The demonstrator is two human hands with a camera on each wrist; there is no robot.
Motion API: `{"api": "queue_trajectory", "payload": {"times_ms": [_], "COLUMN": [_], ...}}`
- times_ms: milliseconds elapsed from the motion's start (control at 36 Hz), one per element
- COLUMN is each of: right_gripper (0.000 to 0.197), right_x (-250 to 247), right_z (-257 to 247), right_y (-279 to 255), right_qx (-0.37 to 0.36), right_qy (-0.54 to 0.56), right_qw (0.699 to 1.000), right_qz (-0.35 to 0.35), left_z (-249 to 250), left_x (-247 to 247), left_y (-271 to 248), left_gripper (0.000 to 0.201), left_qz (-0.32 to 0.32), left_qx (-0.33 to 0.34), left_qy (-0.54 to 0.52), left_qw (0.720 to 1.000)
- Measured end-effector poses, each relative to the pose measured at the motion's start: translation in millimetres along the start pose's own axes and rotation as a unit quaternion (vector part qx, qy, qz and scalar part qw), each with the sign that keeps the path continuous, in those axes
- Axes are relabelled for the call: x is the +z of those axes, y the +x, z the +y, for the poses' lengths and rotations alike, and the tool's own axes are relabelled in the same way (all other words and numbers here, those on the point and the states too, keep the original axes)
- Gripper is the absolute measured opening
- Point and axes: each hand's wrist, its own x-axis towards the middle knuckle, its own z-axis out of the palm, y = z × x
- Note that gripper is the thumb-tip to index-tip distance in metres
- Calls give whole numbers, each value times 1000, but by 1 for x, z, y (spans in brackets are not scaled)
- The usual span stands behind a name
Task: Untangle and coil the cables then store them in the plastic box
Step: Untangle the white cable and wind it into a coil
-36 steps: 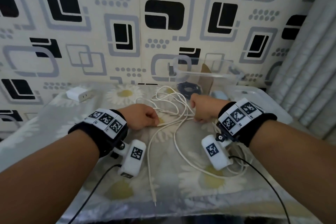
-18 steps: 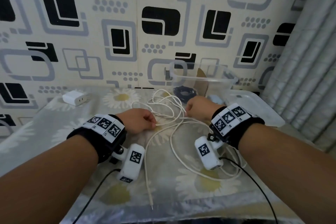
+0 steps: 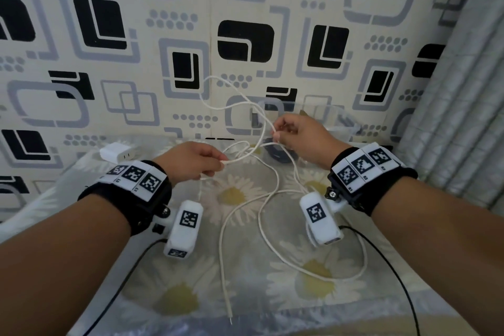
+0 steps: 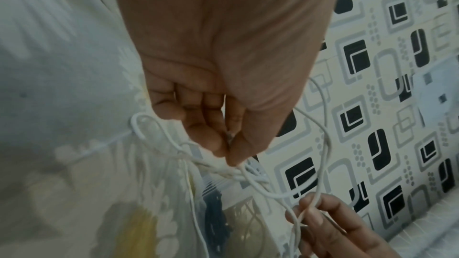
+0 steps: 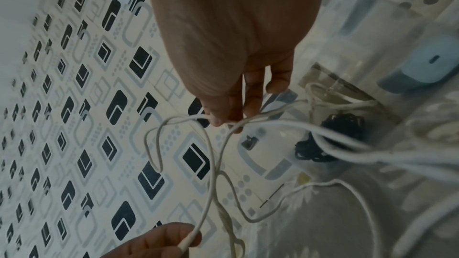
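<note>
A tangle of thin white cables (image 3: 246, 207) trails over the daisy-print table, with loops lifted up in front of the wall (image 3: 218, 95). My left hand (image 3: 191, 162) pinches one white strand near its end (image 4: 231, 161) between thumb and fingertips. Higher and to the right, my right hand (image 3: 297, 133) pinches another strand (image 5: 223, 121) where several loops cross. The clear plastic box (image 3: 341, 117) stands behind my right hand against the wall, with a dark coiled cable (image 5: 330, 136) inside it. One cable end (image 3: 230, 319) lies near the front table edge.
A white charger block (image 3: 116, 151) lies at the back left of the table. The box's clear lid (image 5: 372, 26) lies by the box at the right, near the grey curtain (image 3: 463, 90). Black wrist-camera leads (image 3: 395, 275) run across the front of the table.
Both hands rose off the table with their strands, the right higher and farther back. The cable loops now hang in the air before the wall instead of lying flat.
</note>
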Motion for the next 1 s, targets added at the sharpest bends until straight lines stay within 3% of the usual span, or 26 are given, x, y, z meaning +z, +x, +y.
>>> {"api": "queue_trajectory", "payload": {"times_ms": [139,361,528,667,917,1000], "right_gripper": [8,7,6,12,6,8], "right_x": [-8,-17,-16,-14,-17,-18], "right_z": [-8,-13,-6,0,10,7], "right_y": [10,7,7,11,6,5], "right_qx": [-35,-54,-56,-36,28,33], "right_qy": [15,-7,-191,-257,-173,-123], "right_qw": [999,996,969,962,984,992], "right_qz": [34,-64,-145,-90,-14,18], "left_z": [9,23,29,33,24,19], "left_x": [-14,-37,-44,-46,-49,-51], "left_y": [3,6,1,0,-3,-5], "left_gripper": [7,14,10,9,17,23], "left_qz": [82,194,187,165,167,130], "left_qx": [25,41,67,101,79,52], "left_qy": [-48,-226,-304,-305,-249,-253], "left_qw": [995,954,932,933,951,957]}}
